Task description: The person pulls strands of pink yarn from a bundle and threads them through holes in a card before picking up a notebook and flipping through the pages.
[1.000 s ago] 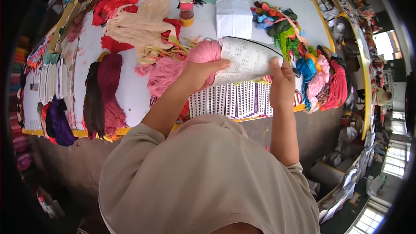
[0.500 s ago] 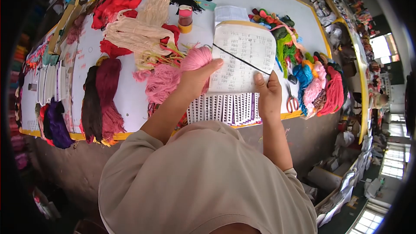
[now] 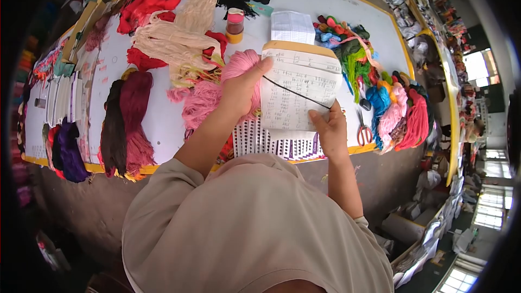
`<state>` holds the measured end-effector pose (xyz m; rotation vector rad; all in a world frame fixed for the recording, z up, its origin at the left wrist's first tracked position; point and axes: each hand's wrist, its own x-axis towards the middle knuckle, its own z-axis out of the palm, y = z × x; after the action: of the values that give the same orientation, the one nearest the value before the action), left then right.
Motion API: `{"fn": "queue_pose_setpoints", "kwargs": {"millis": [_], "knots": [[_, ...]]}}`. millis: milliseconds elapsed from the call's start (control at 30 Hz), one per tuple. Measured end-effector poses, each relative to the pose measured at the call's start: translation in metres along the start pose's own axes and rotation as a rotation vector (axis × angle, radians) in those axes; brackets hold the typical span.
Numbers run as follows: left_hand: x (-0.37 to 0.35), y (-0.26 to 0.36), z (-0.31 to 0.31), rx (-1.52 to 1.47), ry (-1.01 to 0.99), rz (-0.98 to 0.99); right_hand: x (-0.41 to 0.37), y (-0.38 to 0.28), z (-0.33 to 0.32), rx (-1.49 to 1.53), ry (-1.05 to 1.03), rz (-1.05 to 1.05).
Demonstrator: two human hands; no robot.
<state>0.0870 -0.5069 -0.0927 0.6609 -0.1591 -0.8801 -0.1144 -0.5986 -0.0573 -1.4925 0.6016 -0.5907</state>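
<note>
My left hand point(image 3: 242, 91) is closed around a pink yarn skein point(image 3: 240, 65), its thumb lying at the left edge of a handwritten notepad point(image 3: 298, 84). The lower right corner of that pad is pinched in my right hand point(image 3: 330, 130), thumb on top of the page. A black cord point(image 3: 296, 92) crosses the sheet slantwise, running from near my left thumb to my right fingers. More pink yarn point(image 3: 201, 108) lies on the table just left of my left wrist. Under the pad, partly hidden, are white cards with rows of dark dots point(image 3: 252, 140).
The white table point(image 3: 168, 81) has a yellow edge. Cream yarn point(image 3: 168, 40), red yarn point(image 3: 146, 5) and dark maroon hanks point(image 3: 134, 108) lie left. A thread cone point(image 3: 234, 24) stands behind. Scissors point(image 3: 364, 134) and multicoloured hanks point(image 3: 399, 108) lie right; printed paper point(image 3: 293, 26) lies beyond the pad.
The notepad has come lower and turned slightly, with my right hand moving down alongside it. My left hand has shifted a little up and left with the pink skein.
</note>
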Motion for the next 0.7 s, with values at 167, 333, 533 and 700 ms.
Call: {"fn": "queue_pose_setpoints", "kwargs": {"millis": [167,333,533,700], "knots": [[-0.004,0.015,0.011,-0.163,0.034,-0.172,0.000,-0.004,0.001,-0.007,-0.018,-0.013],[-0.002,0.021,0.012,-0.327,-0.100,-0.275,0.001,0.014,-0.008,0.067,-0.026,0.175],[0.003,0.027,0.006,-0.353,-0.026,-0.232,-0.007,0.008,0.007,0.068,-0.080,0.006],[0.000,0.018,0.006,-0.320,0.008,-0.231,-0.004,0.028,0.006,0.070,0.126,0.104]]}}
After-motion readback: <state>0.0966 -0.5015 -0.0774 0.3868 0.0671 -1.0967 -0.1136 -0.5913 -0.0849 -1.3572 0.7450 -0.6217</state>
